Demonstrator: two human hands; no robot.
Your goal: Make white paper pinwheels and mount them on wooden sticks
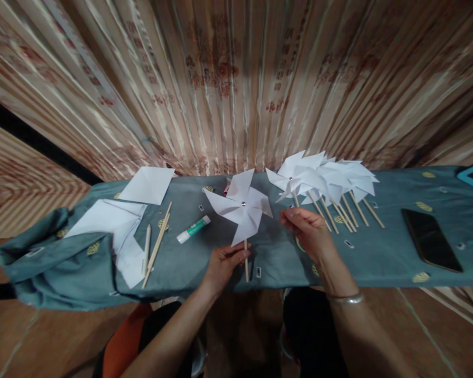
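My left hand [224, 268] pinches the wooden stick of a white paper pinwheel [256, 209] just below its blades. A small shiny round pin head sits at the pinwheel's centre, and the blades face up toward me. To the right of it, apart from the blades, is my right hand [305, 228]. Its fingers are curled together, and whether anything small is between them is hidden. Beyond the right hand lies an overlapping row of white paper pinwheels [325, 176], with their sticks pointing toward me.
A glue stick [193, 229] lies left of the pinwheel. Farther left are loose wooden sticks [157, 244], a white pencil-like stick [147, 247] and white paper sheets [147, 185]. A dark phone [431, 239] rests at right on the grey-green cloth [374, 262]. A patterned curtain [236, 89] hangs behind.
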